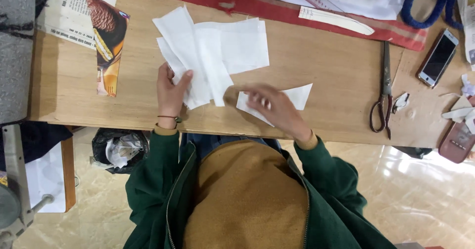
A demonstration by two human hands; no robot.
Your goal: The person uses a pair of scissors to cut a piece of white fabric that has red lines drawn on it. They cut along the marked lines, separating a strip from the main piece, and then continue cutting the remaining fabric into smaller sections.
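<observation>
Head view looks straight down on a wooden bench [316, 76], and the person stands at its near edge. The left hand [170, 93] rests on the stack of white fabric pieces [213, 56]; its thumb and fingers pinch the lower left corner of the stack, so this hand is closed on the fabric. The stack spreads from that corner up and to the right, toward the far edge of the bench, and its longest strips run diagonally, from the far left to the near right.

The right hand [274, 105] is blurred, so I cannot tell if its fingers grip something. It lies flat over a small white fabric piece [299, 95], which is alone near the near edge, just to the right of the stack and apart from it. The long axis of this piece goes almost along the near edge, with a pointed end toward the right. So the right hand is the nearer one to the single piece, and the left hand is the nearer one to the stack; the two hands are apart, with the lower end of the stack between them.

The scissors [383, 90] lie well to the right, blades toward the far edge, and a phone [439, 57] is near the right edge
</observation>
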